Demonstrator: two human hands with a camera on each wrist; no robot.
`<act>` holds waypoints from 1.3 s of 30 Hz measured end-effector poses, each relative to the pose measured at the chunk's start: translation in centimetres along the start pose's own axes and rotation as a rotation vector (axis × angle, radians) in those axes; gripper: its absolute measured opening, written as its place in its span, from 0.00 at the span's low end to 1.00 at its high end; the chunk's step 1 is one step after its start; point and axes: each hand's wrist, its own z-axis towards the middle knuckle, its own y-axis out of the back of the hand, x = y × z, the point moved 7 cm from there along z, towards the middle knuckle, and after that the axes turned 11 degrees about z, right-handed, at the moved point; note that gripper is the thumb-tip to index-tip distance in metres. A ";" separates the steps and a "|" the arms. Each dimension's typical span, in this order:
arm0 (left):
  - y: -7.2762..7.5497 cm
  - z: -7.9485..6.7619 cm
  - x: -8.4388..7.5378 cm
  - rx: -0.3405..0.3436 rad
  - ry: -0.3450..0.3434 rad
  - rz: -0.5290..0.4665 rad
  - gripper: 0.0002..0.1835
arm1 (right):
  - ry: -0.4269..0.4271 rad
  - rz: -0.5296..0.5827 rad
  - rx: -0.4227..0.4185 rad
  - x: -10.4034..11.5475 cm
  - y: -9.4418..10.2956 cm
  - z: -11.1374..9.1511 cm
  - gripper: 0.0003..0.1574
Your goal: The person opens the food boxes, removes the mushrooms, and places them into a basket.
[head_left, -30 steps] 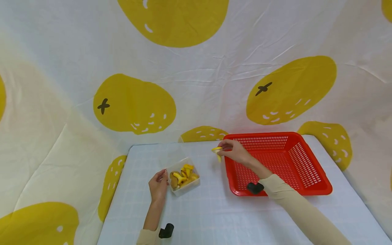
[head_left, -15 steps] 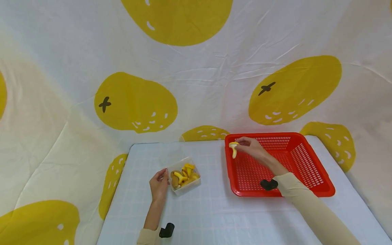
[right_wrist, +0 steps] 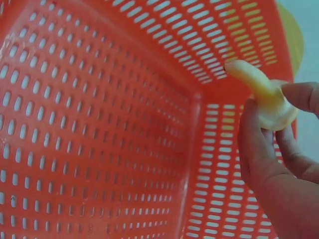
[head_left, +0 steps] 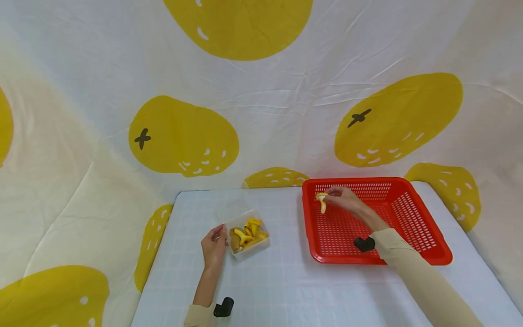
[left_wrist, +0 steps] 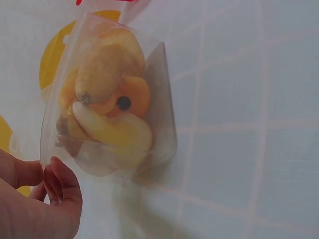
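In the head view my right hand (head_left: 345, 200) pinches a yellow chanterelle mushroom (head_left: 322, 203) over the left side of a red plastic basket (head_left: 339, 238). Its pale stem hangs down there. The right wrist view shows thumb and fingertips around the cap of the mushroom (right_wrist: 249, 79), with the slotted basket wall behind. My left hand (head_left: 214, 247) pinches the left rim of a small clear plastic box (head_left: 252, 250). Several yellow and brownish mushrooms (head_left: 244, 237) lie in that box. Seen through its wall in the left wrist view, the mushrooms (left_wrist: 117, 137) are piled together.
A clear flap or lid (head_left: 233, 205) stands out behind the box. The table (head_left: 282, 281) has a pale checked cloth, and a white curtain (head_left: 282, 136) with big yellow fruit prints hangs close behind it. Basket and box stand apart.
My right hand has carried the mushroom rightward, from beside the basket's left rim to over its inside. The left hand has stayed at the box.
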 end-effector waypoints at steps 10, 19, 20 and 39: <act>-0.3 -0.1 -0.2 -0.006 -0.002 -0.027 0.16 | -0.040 -0.121 0.046 -1.8 -0.3 0.8 0.21; -0.4 -0.3 -0.1 0.015 0.035 -0.051 0.17 | 0.045 -0.254 0.072 -2.0 -1.8 1.1 0.16; -0.4 -0.3 -0.1 0.023 0.047 -0.063 0.18 | 0.043 -0.259 0.069 -2.0 -1.9 1.2 0.16; -0.1 0.2 0.4 0.065 0.208 -0.145 0.21 | 0.135 -0.274 0.018 1.3 -2.5 0.5 0.12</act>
